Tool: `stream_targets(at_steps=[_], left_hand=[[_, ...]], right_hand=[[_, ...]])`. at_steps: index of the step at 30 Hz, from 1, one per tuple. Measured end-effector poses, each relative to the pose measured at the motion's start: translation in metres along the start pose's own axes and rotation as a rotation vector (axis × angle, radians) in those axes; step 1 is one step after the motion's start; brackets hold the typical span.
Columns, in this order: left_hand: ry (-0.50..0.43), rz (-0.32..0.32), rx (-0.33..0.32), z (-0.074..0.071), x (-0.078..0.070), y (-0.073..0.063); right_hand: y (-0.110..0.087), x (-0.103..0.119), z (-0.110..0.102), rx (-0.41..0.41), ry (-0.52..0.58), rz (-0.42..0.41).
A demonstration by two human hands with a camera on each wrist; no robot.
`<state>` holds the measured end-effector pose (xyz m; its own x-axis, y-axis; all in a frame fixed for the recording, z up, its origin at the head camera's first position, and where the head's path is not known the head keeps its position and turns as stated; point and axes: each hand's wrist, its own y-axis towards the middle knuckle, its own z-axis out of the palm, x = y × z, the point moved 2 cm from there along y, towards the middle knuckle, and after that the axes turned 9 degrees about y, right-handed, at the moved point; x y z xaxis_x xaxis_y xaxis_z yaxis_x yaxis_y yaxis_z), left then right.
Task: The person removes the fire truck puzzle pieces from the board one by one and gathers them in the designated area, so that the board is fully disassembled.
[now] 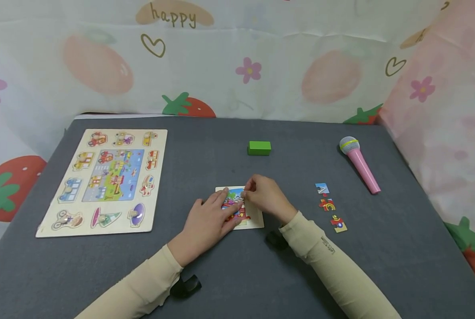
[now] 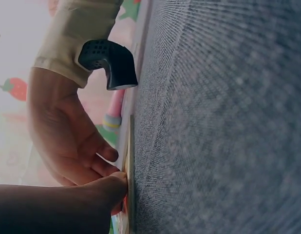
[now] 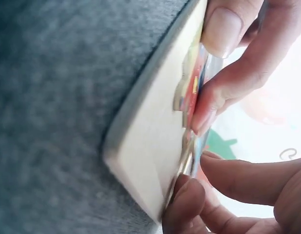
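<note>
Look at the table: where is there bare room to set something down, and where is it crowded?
Bare: between the large board and the green block; between that block and the microphone; and right of the loose pieces, nearer than the microphone. Crowded: the small puzzle, with the left hand and right hand at it.

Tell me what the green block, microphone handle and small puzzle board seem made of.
Green block: painted wood or plastic, hard to tell; smooth, evenly coloured. Microphone handle: probably plastic; smooth, uniformly pink. Small puzzle board: likely wood or fibreboard; pale, matte, thick-edged.
</note>
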<state>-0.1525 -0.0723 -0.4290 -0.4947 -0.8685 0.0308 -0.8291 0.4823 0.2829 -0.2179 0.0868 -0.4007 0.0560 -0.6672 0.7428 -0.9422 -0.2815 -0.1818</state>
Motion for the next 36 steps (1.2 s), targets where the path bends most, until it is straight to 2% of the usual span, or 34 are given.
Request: stream_targets(at_steps=[12,17,22,29,34,36], left_hand=[[0.007,-0.015,-0.001,0.001,-0.002,0.000],[0.012,-0.022,0.010,0.000,-0.001,0.000],[0.000,-0.025,-0.001,0.000,-0.001,0.000],[0.007,-0.024,0.004,0.002,-0.002,0.000],[0.073,0.022,0.027,0.006,-0.003,-0.001],[0.083,0.032,0.061,0.009,-0.003,-0.001]], right_hand=[[0.002,-0.002,-0.001,0.013,0.012,-0.048],[0.002,0.000,-0.012,0.016,0.039,-0.040],[-0.001,-0.009,-0.040,-0.004,0.073,0.016],[-0.014,-0.040,-0.092,-0.025,0.161,0.109],[-0.028,-0.063,-0.120,-0.020,0.126,0.149],[-0.032,-0.071,-0.126,-0.011,0.101,0.158]])
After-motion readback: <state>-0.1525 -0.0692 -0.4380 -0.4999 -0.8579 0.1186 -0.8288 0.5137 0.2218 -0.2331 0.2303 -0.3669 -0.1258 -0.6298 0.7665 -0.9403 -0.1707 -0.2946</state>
